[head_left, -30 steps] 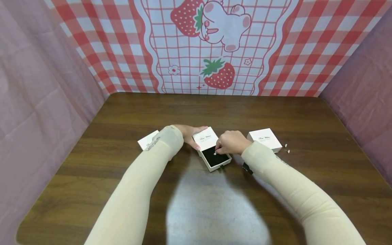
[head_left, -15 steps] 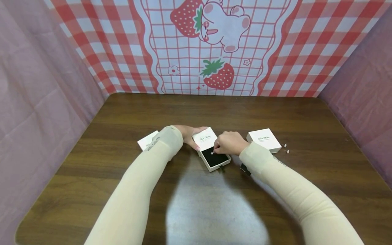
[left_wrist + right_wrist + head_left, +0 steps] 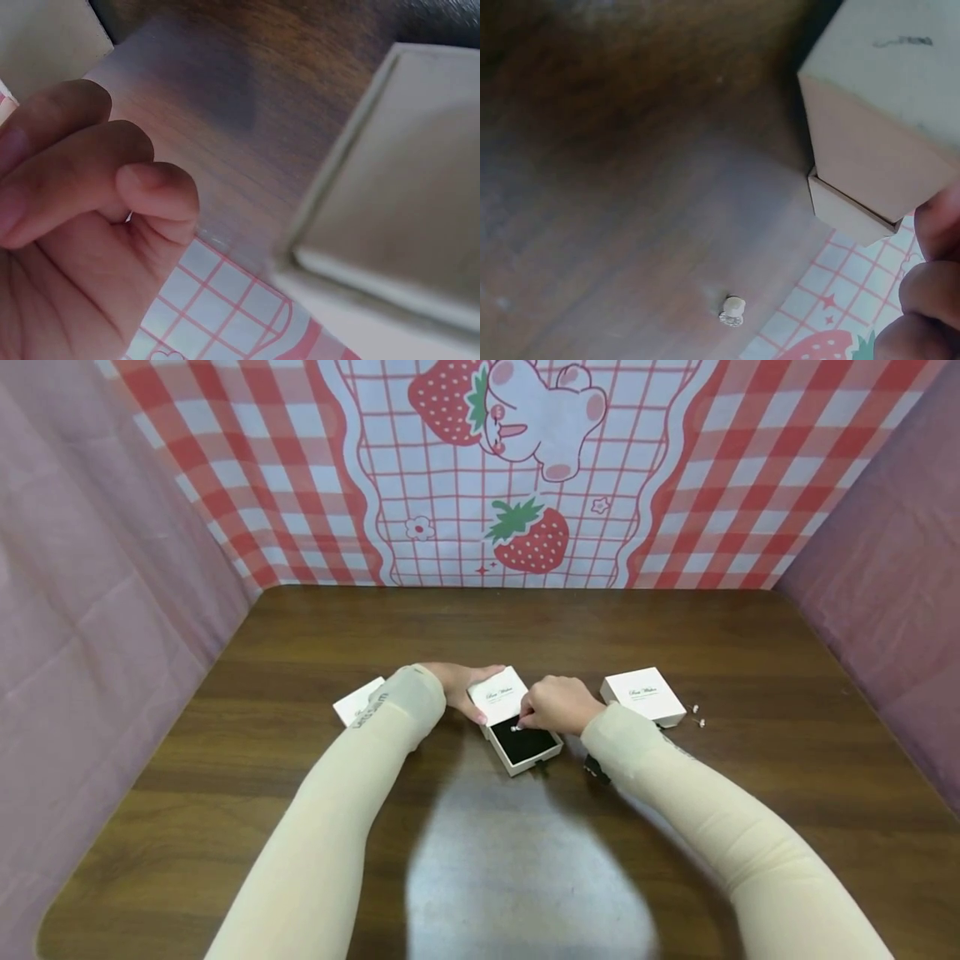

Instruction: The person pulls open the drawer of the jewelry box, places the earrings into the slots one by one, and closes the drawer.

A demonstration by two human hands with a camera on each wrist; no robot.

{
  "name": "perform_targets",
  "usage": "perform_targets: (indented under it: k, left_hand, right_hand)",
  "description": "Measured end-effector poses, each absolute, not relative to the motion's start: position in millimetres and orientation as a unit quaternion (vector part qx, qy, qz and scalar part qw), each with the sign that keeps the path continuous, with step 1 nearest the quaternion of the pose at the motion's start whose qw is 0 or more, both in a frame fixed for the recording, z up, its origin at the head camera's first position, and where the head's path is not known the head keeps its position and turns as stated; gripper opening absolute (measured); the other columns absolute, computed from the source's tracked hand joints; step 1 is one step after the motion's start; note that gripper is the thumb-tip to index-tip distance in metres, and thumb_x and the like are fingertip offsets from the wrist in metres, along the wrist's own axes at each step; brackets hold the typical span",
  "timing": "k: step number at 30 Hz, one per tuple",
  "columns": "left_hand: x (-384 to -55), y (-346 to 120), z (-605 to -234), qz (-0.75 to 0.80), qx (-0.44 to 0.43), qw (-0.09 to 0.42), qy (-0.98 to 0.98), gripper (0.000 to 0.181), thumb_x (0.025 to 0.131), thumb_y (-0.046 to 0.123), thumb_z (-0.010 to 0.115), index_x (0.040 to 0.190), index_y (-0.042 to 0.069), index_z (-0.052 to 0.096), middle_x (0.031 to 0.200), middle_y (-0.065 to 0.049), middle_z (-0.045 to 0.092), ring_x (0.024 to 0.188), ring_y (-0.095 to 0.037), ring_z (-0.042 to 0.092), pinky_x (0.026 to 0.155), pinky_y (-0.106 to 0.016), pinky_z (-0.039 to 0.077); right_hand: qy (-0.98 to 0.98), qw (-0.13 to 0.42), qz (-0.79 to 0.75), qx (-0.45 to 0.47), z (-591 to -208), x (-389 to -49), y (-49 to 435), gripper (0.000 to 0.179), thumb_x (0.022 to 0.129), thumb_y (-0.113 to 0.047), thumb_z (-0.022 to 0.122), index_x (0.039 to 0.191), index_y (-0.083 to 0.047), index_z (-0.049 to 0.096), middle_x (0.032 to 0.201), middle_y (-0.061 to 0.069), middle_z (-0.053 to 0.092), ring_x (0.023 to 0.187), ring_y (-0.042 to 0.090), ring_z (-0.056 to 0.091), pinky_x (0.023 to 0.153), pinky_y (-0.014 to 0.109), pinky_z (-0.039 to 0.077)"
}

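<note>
My left hand [image 3: 459,685] grips the white jewelry box [image 3: 497,697] by its sleeve, thumb and fingers spread along its sides. Its drawer [image 3: 522,767] is pulled out toward me and shows a black lining. Over that lining my right hand [image 3: 558,703] pinches a small shiny white earring [image 3: 514,728] between thumb and fingertips, near where the drawer meets the sleeve. In the left wrist view my left hand [image 3: 82,202] shows curled fingers close to the pale box. Only some fingertips [image 3: 930,300] of the right hand appear in its wrist view; the earring is hidden there.
A second white box [image 3: 643,695] stands right of my right hand, with small white earrings [image 3: 698,717] beside it. Another white box [image 3: 356,702] lies partly behind my left forearm. A black object [image 3: 597,769] is at my right wrist. A checked cloth [image 3: 285,468] hangs behind the table.
My right hand has shifted slightly left with the earring, closer to the sleeve's edge. The left hand keeps its grip on the box. The head view has tilted a little.
</note>
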State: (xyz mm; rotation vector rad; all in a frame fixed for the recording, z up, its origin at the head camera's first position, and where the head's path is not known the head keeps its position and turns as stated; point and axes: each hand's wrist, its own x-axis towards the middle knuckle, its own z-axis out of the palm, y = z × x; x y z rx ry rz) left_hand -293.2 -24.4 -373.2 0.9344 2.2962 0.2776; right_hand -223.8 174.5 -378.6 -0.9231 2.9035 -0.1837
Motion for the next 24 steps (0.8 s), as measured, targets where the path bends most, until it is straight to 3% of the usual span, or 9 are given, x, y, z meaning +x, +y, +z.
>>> perform_targets:
  k: [7, 11, 18, 24]
  left_hand:
    - [-294, -23, -373, 0.099, 0.346, 0.318, 0.877, 0.096, 0.087, 0.034, 0.07, 0.155, 0.013, 0.006, 0.156, -0.013, 0.025, 0.134, -0.024, 0.034, 0.109, -0.031, 0.025]
    - [-294, -24, -374, 0.107, 0.349, 0.32, 0.875, 0.096, 0.087, 0.034, 0.071, 0.155, 0.013, 0.006, 0.156, -0.012, 0.025, 0.135, -0.023, 0.033, 0.11, -0.03, 0.024]
    - [-292, -24, -374, 0.118, 0.345, 0.317, 0.876, 0.096, 0.087, 0.032, 0.072, 0.155, 0.014, 0.008, 0.156, -0.011, 0.025, 0.137, -0.024, 0.031, 0.111, -0.032, 0.022]
    - [-291, -24, -373, 0.103, 0.328, 0.321, 0.883, 0.098, 0.086, 0.037, 0.072, 0.156, 0.019, 0.006, 0.157, -0.009, 0.022, 0.14, -0.023, 0.027, 0.112, -0.033, 0.022]
  right_hand:
    - [0.954, 0.056, -0.076, -0.284, -378, -224, 176, 0.013, 0.082, -0.03, 0.074, 0.074, -0.019, 0.074, 0.072, -0.006, 0.068, 0.069, 0.018, 0.063, 0.058, 0.041, 0.05]
    - [0.952, 0.057, -0.16, -0.253, -376, -229, 184, 0.01, 0.083, -0.023, 0.073, 0.08, -0.014, 0.076, 0.074, -0.005, 0.069, 0.067, 0.011, 0.058, 0.061, 0.035, 0.048]
    - [0.919, 0.058, -0.371, -0.121, -367, -231, 203, 0.019, 0.086, -0.012, 0.069, 0.096, 0.003, 0.073, 0.072, 0.011, 0.069, 0.055, 0.015, 0.057, 0.054, 0.024, 0.043]
    - [0.893, 0.079, -0.442, -0.033, -367, -226, 217, 0.031, 0.087, -0.01, 0.067, 0.111, 0.009, 0.066, 0.069, 0.005, 0.065, 0.058, 0.013, 0.054, 0.058, 0.025, 0.043]
